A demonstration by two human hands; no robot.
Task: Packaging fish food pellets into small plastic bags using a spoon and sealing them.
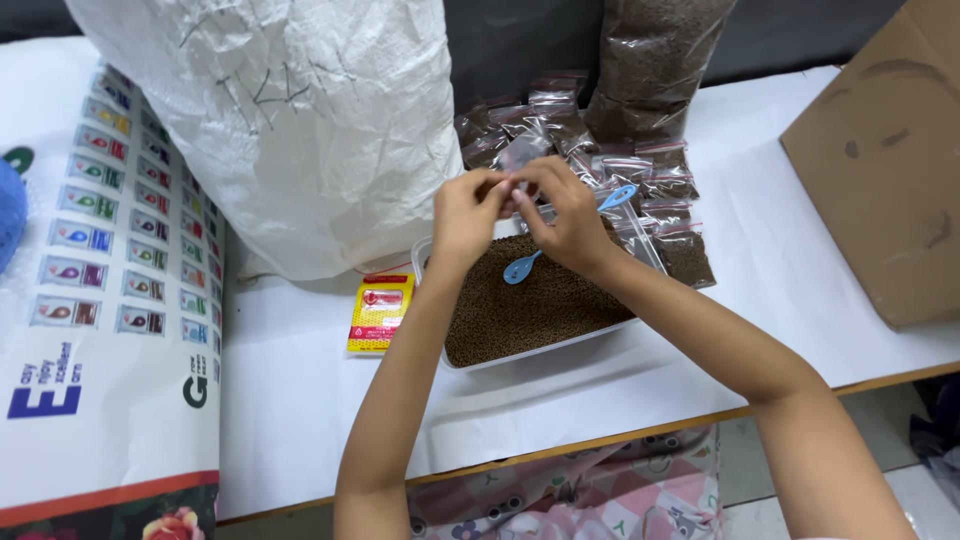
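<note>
Small clear zip bag (515,178): pinched at its mouth by fingertips of left hand (462,215) and right hand (570,220), above pellet tray (560,345); blue scoop (522,266) at 6 o'clock. Risk: slack pinch could spill pellets

Glossy clear plastic pouches (640,180), crinkled woven white sack (290,120), matt brown cardboard box (890,160)
</note>
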